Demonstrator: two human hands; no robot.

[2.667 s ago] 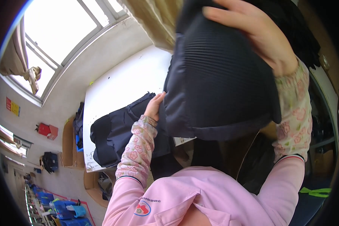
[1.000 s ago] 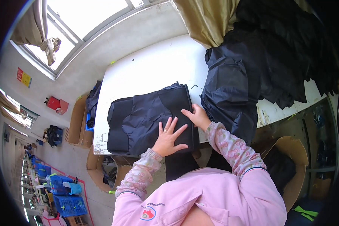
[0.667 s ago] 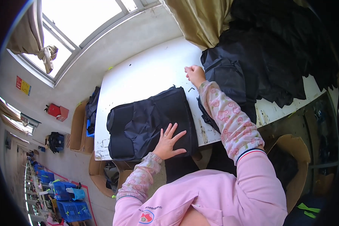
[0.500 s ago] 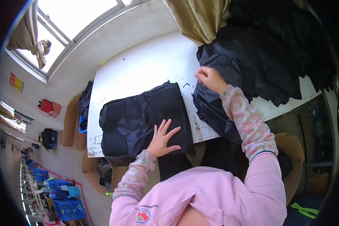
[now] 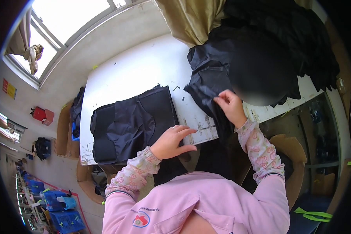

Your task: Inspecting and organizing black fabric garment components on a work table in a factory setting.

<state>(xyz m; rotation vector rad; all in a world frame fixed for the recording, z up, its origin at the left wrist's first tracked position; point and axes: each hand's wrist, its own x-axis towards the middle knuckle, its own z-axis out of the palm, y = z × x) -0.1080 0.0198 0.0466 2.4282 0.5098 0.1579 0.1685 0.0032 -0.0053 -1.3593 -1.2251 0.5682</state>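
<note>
Daylight from a big window at 11 o'clock is falling on a white tabletop (image 5: 136, 70). At 9 o'clock on it, a folded black garment (image 5: 132, 124) is lying flat. The left hand (image 5: 171, 141) is resting open, fingers spread, on the garment's near edge. At 2 o'clock, the right hand (image 5: 231, 106) is pinching black fabric (image 5: 210, 84) from the heaped pile. Judging by this, she is drawing the next piece; it needs pulling free and spreading.

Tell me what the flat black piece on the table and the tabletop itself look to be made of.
Black piece: seemingly thin woven synthetic fabric, with a slight sheen and soft creases. Tabletop: a hard, smooth white board, possibly laminate; scuffs and dark marks show along its near edge.
</note>
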